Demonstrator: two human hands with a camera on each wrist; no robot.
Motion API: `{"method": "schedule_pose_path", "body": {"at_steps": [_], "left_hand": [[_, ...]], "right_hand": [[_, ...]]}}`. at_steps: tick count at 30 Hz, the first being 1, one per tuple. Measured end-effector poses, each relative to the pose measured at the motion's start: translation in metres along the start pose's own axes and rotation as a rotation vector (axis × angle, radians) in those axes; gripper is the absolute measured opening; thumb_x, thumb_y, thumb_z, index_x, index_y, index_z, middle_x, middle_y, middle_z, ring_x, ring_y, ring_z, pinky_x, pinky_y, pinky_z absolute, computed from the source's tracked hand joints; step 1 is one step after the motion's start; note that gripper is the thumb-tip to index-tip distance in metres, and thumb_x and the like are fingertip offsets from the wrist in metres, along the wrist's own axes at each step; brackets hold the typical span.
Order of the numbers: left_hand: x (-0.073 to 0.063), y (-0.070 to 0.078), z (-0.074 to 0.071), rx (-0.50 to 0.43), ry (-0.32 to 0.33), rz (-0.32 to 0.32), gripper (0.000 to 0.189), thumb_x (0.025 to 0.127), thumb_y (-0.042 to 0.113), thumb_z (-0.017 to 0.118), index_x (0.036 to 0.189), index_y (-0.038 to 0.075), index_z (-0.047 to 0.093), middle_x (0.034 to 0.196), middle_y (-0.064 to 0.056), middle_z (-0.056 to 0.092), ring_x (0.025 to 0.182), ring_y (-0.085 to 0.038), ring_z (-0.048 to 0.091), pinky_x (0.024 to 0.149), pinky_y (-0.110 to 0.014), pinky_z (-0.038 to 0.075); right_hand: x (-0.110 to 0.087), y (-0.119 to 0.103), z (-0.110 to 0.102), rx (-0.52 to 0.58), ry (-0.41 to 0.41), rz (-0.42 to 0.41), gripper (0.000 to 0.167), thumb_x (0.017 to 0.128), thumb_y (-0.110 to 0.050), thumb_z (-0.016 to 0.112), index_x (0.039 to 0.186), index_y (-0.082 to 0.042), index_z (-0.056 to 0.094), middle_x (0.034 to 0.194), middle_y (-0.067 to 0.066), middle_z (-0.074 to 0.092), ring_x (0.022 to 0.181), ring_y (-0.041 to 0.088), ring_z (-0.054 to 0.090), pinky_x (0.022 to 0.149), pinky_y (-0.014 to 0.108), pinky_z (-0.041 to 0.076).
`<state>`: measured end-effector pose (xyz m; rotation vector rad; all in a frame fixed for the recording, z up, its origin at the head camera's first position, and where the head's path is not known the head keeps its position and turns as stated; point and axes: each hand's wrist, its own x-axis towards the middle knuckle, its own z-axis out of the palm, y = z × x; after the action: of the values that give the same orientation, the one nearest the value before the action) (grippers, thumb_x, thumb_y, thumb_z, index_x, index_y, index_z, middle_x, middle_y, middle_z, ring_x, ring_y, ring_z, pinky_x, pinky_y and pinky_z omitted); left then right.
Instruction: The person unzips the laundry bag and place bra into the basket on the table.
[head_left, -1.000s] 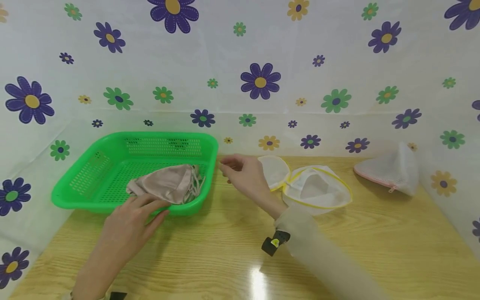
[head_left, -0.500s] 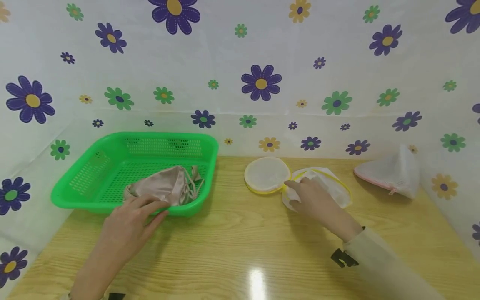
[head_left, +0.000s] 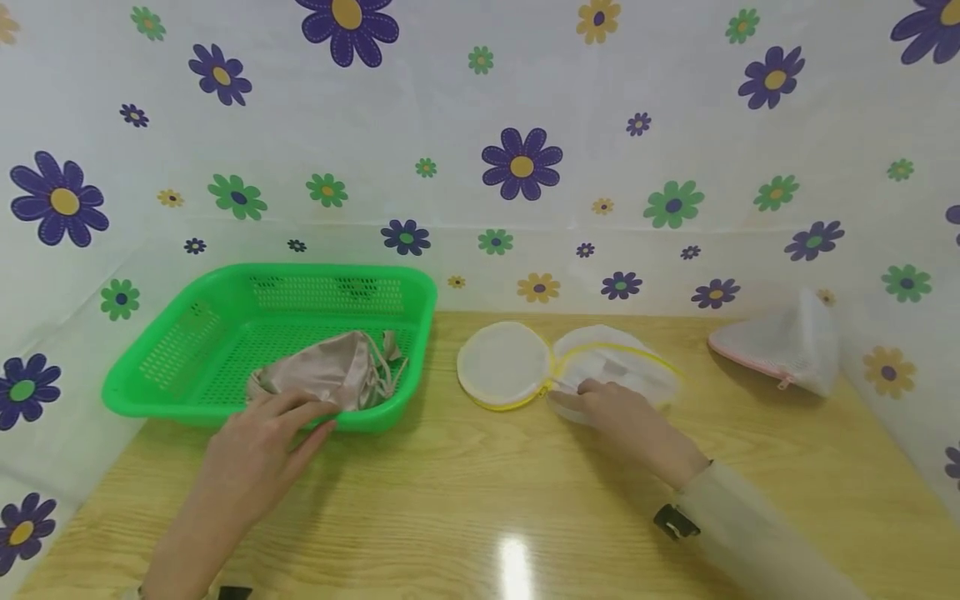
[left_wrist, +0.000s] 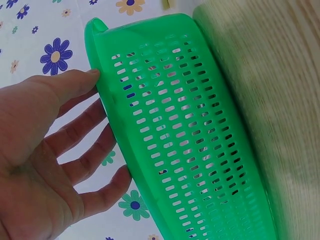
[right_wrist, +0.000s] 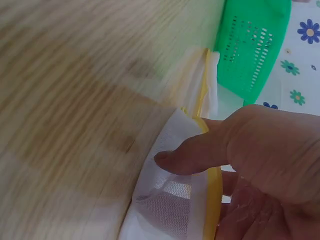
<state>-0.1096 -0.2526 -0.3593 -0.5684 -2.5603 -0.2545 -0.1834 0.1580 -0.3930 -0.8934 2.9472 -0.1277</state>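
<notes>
Layout of a pale, wood-grained bench (head_left: pixel 450 500). At left, a shallow green plastic basket (head_left: pixel 120 398) with slotted walls contains a crumpled mauve satin pouch (head_left: pixel 326 371) with thin cords, which lies toward the basket's front right corner. The left hand (head_left: pixel 258 446) has its grip on the basket's near rim, the thumb outside and the fingers over the edge (the left wrist view shows the fingertips hidden behind the plastic). Beside the basket, and apart from it, lies a white mesh bag (head_left: pixel 633 375) with a yellow zipper (right_wrist: pixel 215 200), its round white lid (head_left: pixel 504 364) folded out toward the basket. The right hand (head_left: pixel 630 425) has a narrow grip on the edge of the bag's body: the thumb presses the outer mesh, and the other fingers lie beyond the zipper. A second white mesh bag with a pink zipper (head_left: pixel 795 346) rests, peaked, at far right, near a white backdrop (head_left: pixel 405 117) printed with purple, green and yellow flowers.
</notes>
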Motion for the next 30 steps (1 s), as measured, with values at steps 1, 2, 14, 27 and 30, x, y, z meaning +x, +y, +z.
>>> {"method": "schedule_pose_path", "body": {"at_steps": [1,2,14,27,30], "left_hand": [[0.0,0.0,0.0,0.004,0.004,-0.001,0.025,0.08,0.017,0.085,0.104,0.016,0.079,0.096,-0.001,0.074,0.083,-0.026,0.07,0.06,-0.047,0.056],[0.0,0.0,0.0,0.006,0.005,-0.004,0.025,0.08,0.016,0.085,0.104,0.016,0.079,0.096,0.0,0.074,0.083,-0.026,0.07,0.059,-0.046,0.055],[0.0,0.0,0.0,0.01,0.009,-0.004,0.026,0.08,0.017,0.085,0.105,0.017,0.079,0.096,0.0,0.074,0.081,-0.025,0.07,0.059,-0.047,0.055],[0.0,0.002,-0.001,-0.002,-0.013,-0.022,0.024,0.082,0.018,0.083,0.106,0.017,0.079,0.098,0.0,0.074,0.087,-0.027,0.071,0.063,-0.05,0.056],[0.0,0.001,-0.002,0.002,-0.005,-0.029,0.025,0.082,0.019,0.084,0.106,0.017,0.079,0.098,-0.001,0.075,0.087,-0.027,0.071,0.064,-0.052,0.056]], "right_hand": [[0.003,-0.001,0.001,0.004,0.008,-0.01,0.063,0.088,0.015,0.063,0.14,-0.02,0.064,0.109,0.015,0.069,0.082,0.027,0.066,0.071,0.039,0.058],[0.007,-0.002,0.001,0.008,0.007,-0.018,0.064,0.088,0.015,0.064,0.141,-0.02,0.064,0.111,0.015,0.069,0.084,0.027,0.065,0.073,0.04,0.058],[0.044,-0.011,0.007,0.113,0.026,-0.043,0.049,0.099,-0.014,0.065,0.147,-0.016,0.056,0.121,0.022,0.067,0.087,0.033,0.059,0.078,0.046,0.055],[0.025,0.021,-0.019,0.266,0.227,0.128,0.047,0.099,-0.022,0.066,0.142,-0.006,0.059,0.137,0.023,0.063,0.12,0.042,0.064,0.101,0.057,0.052],[0.006,0.045,-0.037,0.307,0.333,0.225,0.042,0.101,-0.021,0.062,0.14,-0.004,0.06,0.138,0.027,0.061,0.116,0.046,0.065,0.093,0.06,0.054]]}}
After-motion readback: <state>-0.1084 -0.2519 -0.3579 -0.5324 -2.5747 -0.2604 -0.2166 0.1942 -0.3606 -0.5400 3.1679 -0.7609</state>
